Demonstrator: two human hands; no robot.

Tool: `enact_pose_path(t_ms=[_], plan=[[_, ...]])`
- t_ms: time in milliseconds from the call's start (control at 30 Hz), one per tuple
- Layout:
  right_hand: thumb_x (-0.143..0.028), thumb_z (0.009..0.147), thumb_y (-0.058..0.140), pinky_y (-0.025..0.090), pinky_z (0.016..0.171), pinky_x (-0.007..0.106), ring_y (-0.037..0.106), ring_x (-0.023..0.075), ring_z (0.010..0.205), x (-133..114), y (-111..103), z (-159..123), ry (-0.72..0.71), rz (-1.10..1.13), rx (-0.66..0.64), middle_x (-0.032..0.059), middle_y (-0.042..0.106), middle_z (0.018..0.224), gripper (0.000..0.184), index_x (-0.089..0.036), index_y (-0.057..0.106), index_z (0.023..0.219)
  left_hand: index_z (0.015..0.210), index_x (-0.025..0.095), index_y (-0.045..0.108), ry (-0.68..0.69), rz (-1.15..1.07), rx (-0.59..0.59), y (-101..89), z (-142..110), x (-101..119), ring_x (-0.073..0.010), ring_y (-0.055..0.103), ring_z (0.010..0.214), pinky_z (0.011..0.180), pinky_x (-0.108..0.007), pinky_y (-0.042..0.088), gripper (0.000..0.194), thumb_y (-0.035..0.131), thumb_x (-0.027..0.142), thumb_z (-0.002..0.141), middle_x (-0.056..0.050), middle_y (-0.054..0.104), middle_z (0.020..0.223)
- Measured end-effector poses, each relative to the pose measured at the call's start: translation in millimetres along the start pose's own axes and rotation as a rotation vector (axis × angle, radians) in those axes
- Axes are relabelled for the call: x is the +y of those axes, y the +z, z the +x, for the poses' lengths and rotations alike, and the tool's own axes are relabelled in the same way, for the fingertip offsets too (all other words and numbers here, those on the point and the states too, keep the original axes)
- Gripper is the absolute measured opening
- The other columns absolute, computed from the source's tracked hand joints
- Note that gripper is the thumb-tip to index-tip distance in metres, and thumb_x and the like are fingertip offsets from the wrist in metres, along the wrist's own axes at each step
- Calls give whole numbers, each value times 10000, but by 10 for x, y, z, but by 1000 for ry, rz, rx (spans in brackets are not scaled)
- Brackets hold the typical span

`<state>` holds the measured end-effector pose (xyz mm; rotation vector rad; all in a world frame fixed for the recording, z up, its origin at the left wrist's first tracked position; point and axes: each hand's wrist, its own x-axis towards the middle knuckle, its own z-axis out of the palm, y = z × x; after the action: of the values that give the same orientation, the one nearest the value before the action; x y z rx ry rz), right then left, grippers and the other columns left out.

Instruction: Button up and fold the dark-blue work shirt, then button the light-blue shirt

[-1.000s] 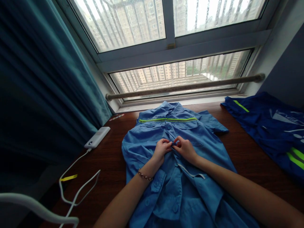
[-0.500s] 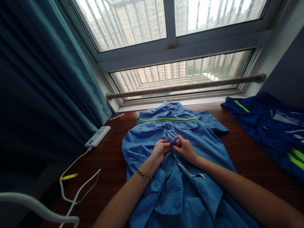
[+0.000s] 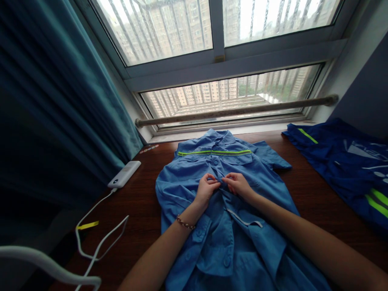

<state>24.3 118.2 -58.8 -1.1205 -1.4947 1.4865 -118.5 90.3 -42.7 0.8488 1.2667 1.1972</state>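
A blue short-sleeved work shirt (image 3: 182, 194) with a yellow-green reflective stripe across the chest lies front up, its collar toward the window. My left hand (image 3: 206, 189) pinches the front placket near mid-chest. Close beside it, my right hand (image 3: 238, 186) pinches the placket's other side, fingertips almost meeting the left ones. The button at that spot is hidden by my fingers. Above my hands a button (image 3: 216, 161) shows on the placket. Lower down, the front edges lie apart, with another button (image 3: 227, 260) near the hem and a white strip (image 3: 244, 218) on the right panel.
A dark blue garment (image 3: 342, 161) with reflective strips lies at the right on the wooden table (image 3: 138, 214). At the left are a white power bank (image 3: 125, 174) and its white cable (image 3: 79, 236). A teal curtain (image 3: 100, 89) hangs beside the barred window. A metal rail (image 3: 236, 112) crosses the window.
My left hand has turned slightly and its fingers curl more over the placket. My right fingers have straightened and shifted a little. The dark raised fold between them no longer shows.
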Motion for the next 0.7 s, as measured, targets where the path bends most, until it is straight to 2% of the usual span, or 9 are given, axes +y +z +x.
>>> enact_pose_path(t_ms=[100,200,300,367,433,567,700], plan=[[-532,657,591,262,313,193,389,83,298,-16,-11,22,51,35,-9,-48,472,386,376,-174,475,643,741,168,441,65,36,-47,-11,29,-23,-83,540,471,487,-171,385,341,702,144,524,31,607,574],[-540,684,561,307,335,194,450,97,343,-13,-11,32,74,-36,-47,-23,527,440,376,-177,469,651,775,172,440,111,57,-66,-37,79,-60,-92,551,487,484,-175,381,323,687,183,568,18,621,606],[-471,698,578,321,387,196,486,102,421,-17,-36,16,38,-272,-81,-2,564,497,317,-164,531,634,786,176,441,130,88,-61,-75,150,-91,-94,549,478,471,-173,371,311,677,198,585,20,619,606],[-408,643,644,305,422,202,479,104,468,-31,-66,-6,-33,-462,-76,-6,556,507,262,-162,570,589,789,178,445,156,120,-49,-101,206,-104,-90,541,468,467,-168,365,299,671,198,593,31,604,578],[-340,571,694,269,433,211,447,101,476,-51,-91,-25,-62,-559,-78,-22,515,479,220,-166,568,525,792,177,455,193,160,-29,-122,267,-112,-91,546,478,481,-169,375,287,667,201,600,34,599,567],[-248,549,679,255,445,212,405,89,471,-97,-120,-17,12,-486,-107,-43,452,455,198,-164,515,476,789,171,484,263,246,-11,-135,417,-112,-98,562,507,509,-178,395,259,667,221,612,20,616,593],[-278,594,656,279,409,190,394,77,450,-146,-164,5,85,-363,-139,-52,443,479,202,-164,500,537,769,165,511,315,308,-31,-131,613,-72,-106,574,545,531,-183,402,234,676,212,608,9,626,619]])
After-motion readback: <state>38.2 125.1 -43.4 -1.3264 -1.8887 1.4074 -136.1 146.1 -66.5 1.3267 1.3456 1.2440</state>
